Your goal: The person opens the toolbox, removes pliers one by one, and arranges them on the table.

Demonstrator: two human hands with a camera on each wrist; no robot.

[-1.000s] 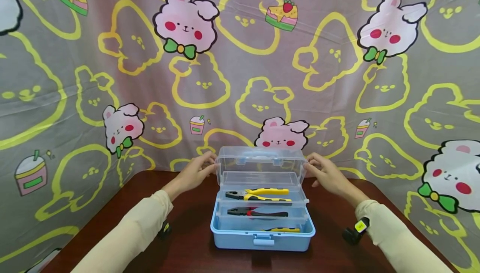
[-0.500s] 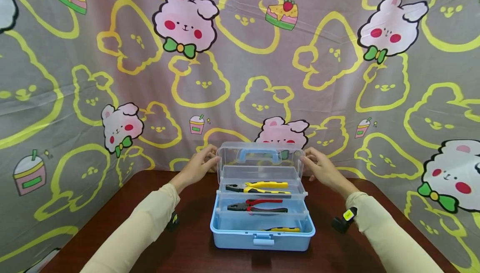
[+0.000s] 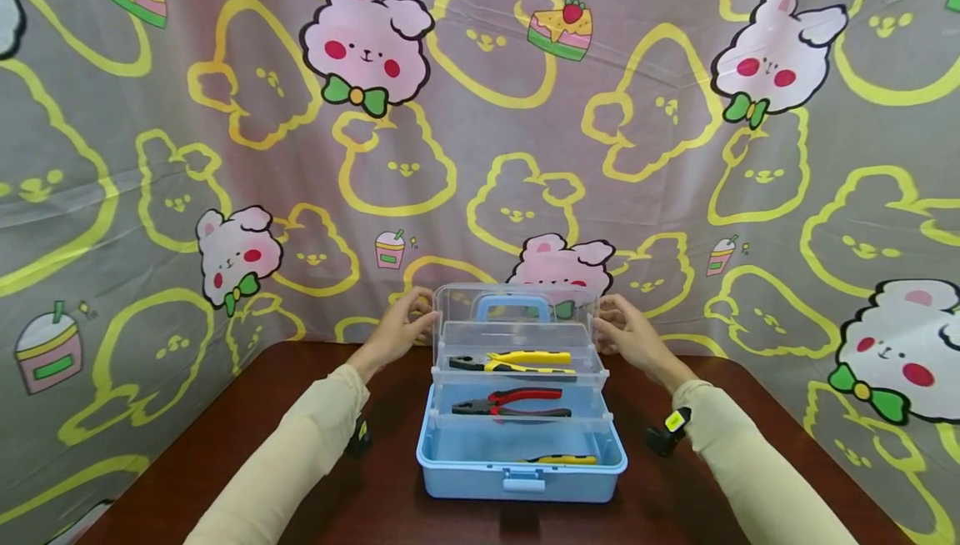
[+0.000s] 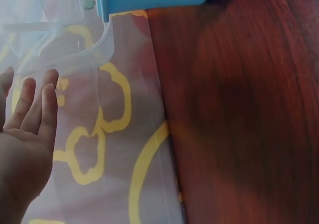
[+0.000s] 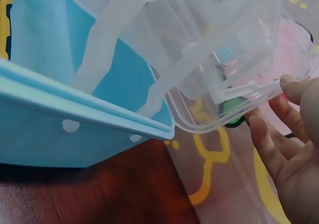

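A light-blue toolbox (image 3: 450,478) stands open in front of me, its clear plastic lid (image 3: 459,303) swung up and back. My left hand (image 3: 401,330) holds the lid's left side by the fingertips. On the right side, my right hand (image 3: 636,335) pinches the lid's edge; in the right wrist view its thumb (image 5: 294,87) lies over the rim and the fingers below. Clear trays rise in steps inside. Yellow-and-black pliers (image 3: 528,358) lie in the upper tray and red-and-black pliers (image 3: 525,396) in the lower one. A yellow-and-black handle (image 3: 566,459) shows in the bottom.
The toolbox stands on a dark red-brown table (image 3: 292,437). A cloth (image 3: 517,178) with rabbit drawings hangs behind and along both sides. A blue carrying handle (image 3: 513,302) shows through the lid, and a blue latch (image 3: 524,482) sits on the box front.
The lid has tipped farther back with both hands at its sides. The trays have lifted and spread, so more of the red-and-black pliers shows.
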